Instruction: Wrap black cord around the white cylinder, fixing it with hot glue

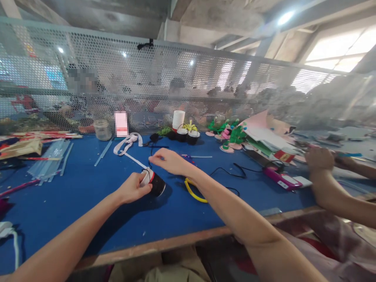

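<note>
We cannot tell what our right hand (169,161) pinches, our left hand (133,188) hides part of the small black cup (158,186), and a co-worker's arm (337,196) runs off the frame's right edge.

Matt blue cloth tabletop (88,188), worn wooden edge (152,247), perforated metal screen (176,74), glossy black cup (157,185).

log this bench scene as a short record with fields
left hand: grip closed around a small black pot, tilted
right hand: pinched shut just above the pot's rim; what it holds is too small to tell
white ribbon: runs from the pot toward the mesh screen
table: blue top
nearby: yellow loop, clear sticks
co-worker's hand: far right
</note>
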A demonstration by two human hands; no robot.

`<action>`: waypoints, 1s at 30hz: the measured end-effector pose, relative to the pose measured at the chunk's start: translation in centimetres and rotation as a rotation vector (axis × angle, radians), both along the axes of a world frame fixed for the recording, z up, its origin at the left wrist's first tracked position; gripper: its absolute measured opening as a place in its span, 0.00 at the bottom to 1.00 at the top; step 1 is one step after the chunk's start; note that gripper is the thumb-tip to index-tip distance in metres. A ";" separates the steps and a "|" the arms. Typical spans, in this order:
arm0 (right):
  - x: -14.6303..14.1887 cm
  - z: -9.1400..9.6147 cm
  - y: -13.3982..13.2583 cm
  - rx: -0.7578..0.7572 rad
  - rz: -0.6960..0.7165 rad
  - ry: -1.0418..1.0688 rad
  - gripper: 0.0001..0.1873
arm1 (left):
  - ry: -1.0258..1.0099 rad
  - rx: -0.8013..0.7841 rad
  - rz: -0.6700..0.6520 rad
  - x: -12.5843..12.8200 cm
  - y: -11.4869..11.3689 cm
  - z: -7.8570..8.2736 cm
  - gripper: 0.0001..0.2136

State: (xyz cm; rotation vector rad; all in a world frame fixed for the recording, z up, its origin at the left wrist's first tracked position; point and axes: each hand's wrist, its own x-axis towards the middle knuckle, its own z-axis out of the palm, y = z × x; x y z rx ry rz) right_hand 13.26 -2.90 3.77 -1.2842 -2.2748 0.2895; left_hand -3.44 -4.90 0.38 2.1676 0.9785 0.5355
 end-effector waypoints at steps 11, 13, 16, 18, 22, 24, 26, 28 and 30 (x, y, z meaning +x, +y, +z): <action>-3.2 1.9 -0.4 -0.089 0.097 -0.216 0.27 | 0.002 0.048 -0.022 0.2 0.0 0.0 0.10; -3.2 2.1 -0.6 -0.125 0.092 -0.273 0.25 | -0.003 0.076 -0.019 0.2 0.0 -0.1 0.10; -3.1 2.0 -0.7 -0.205 0.125 -0.231 0.16 | 0.014 0.084 0.004 0.1 0.0 -0.1 0.10; -2.9 1.7 -0.7 -0.232 0.118 -0.096 0.10 | 0.022 0.054 0.007 0.0 0.0 -0.1 0.11; -1.8 0.6 -1.2 -0.199 0.048 0.336 0.07 | -0.023 -0.021 -0.003 0.0 0.1 -0.3 0.11; -1.2 0.0 -1.7 -0.190 0.014 0.484 0.08 | -0.060 -0.070 -0.013 0.0 0.2 -0.4 0.09; -0.7 -0.4 -2.2 -0.190 -0.011 0.551 0.08 | -0.106 -0.118 -0.027 0.1 0.2 -0.4 0.09; -0.2 -0.9 -2.5 -0.181 -0.029 0.594 0.09 | -0.142 -0.155 -0.030 0.2 0.1 -0.2 0.09; 0.2 -1.3 -2.7 -0.165 -0.046 0.635 0.09 | -0.150 -0.182 -0.027 0.4 -0.1 0.0 0.09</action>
